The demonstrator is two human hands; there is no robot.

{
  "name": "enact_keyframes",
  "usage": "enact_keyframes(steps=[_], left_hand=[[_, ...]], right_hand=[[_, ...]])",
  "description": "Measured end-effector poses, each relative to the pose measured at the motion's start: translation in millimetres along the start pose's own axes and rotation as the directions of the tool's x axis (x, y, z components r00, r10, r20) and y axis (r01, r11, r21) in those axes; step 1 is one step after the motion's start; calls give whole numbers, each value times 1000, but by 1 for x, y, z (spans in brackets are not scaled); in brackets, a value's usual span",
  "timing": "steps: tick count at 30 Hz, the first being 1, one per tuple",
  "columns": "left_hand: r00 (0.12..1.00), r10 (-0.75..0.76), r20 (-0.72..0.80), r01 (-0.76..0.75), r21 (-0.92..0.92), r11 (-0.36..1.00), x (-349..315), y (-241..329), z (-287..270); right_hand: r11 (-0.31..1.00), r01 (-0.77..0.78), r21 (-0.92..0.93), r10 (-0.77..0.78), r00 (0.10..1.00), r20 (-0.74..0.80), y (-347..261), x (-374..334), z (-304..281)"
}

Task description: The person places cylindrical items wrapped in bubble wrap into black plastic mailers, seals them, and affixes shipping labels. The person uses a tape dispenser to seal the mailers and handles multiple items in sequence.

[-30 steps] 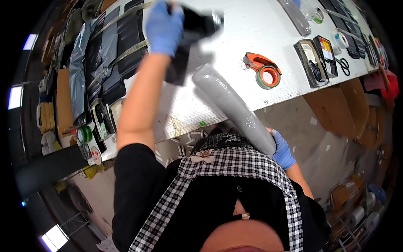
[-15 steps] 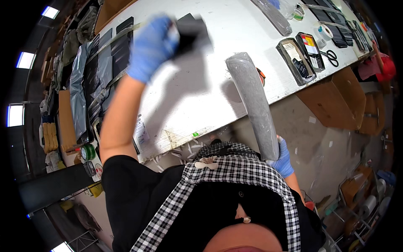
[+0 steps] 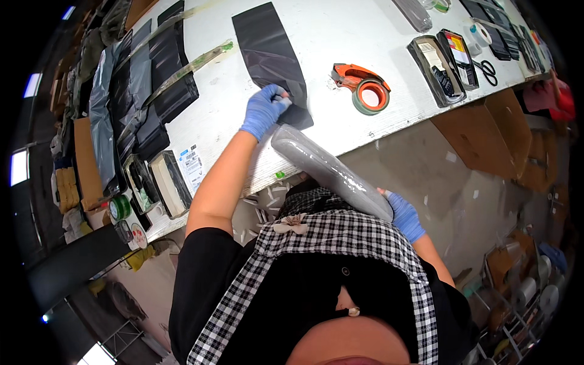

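My left hand [image 3: 264, 110], in a blue glove, pinches the near corner of a flat black plastic bag [image 3: 267, 52] that lies lengthwise on the white table [image 3: 353, 30]. My right hand [image 3: 403, 214], also gloved, grips the lower end of a long grey roll wrapped in clear plastic [image 3: 329, 170]. The roll slants up from my chest, and its top end sits just below the bag's near edge, beside my left hand.
An orange tape dispenser [image 3: 365, 91] lies right of the bag. Black trays [image 3: 439, 59], scissors [image 3: 487, 70] and tape rolls sit at the far right. Stacks of black bags [image 3: 152, 85] and small boxes [image 3: 167, 182] line the table's left. Cardboard [image 3: 486, 134] lies on the floor.
My left hand has drawn the black bag from the far side toward me and laid it flat on the table. The grey roll has tilted more toward the left.
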State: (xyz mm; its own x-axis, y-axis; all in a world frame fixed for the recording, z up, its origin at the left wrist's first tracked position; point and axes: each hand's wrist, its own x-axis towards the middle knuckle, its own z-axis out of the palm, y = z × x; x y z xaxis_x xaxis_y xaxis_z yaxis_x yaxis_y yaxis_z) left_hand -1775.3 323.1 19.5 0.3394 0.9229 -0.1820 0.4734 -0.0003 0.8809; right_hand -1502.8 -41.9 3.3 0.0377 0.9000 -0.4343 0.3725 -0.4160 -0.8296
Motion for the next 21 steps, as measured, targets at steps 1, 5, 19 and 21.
enact_keyframes(steps=[1, 5, 19, 21], left_hand=[[998, -32, 49, 26, 120, 992, 4, 8, -6], [994, 7, 109, -57, 457, 887, 4, 32, -9], [877, -156, -455, 211, 74, 975, 11, -55, 6], [905, -269, -330, 250, -99, 963, 18, -51, 8]], right_hand=[[998, 11, -68, -13, 999, -31, -8, -2, 1], [1000, -9, 4, 10, 999, -44, 24, 4, 11], [785, -104, -611, 151, 988, 25, -161, 64, 19], [742, -62, -668, 123, 991, 44, -199, 95, 33]])
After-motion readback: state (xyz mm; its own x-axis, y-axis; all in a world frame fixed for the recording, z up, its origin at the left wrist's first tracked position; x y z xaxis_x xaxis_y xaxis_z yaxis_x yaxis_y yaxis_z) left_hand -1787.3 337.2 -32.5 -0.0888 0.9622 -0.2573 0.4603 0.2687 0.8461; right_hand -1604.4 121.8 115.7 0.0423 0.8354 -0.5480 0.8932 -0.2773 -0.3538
